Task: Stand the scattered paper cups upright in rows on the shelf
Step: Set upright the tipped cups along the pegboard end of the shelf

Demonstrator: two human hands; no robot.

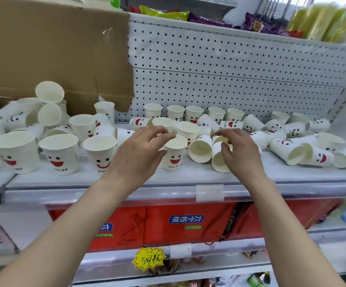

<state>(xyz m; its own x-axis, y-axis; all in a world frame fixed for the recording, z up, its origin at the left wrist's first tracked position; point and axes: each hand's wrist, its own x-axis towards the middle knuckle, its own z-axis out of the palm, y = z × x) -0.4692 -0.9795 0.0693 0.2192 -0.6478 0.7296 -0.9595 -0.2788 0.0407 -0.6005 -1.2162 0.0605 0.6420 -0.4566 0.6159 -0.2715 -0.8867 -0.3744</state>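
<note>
Pinching rim of tipped cup (217, 162): right hand (242, 150) grip; cup's axis runs near-far, mouth near; left hand (139, 148) grip grasps upright cup (173, 160) on shelf (105, 179).

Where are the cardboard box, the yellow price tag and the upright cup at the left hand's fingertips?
Cardboard box (54, 48), head view, brown front face.
Price tag (148, 258), head view, its middle.
Upright cup (174, 160), head view, its smile print.

White metal shop shelf (105, 180), pale deck. White paper cups printed with red smiling faces (60, 154) stand upright at left and along the back. Tipped cups (292, 151) lie sideways centre and right; brown cardboard box (54, 48) at back left.
</note>
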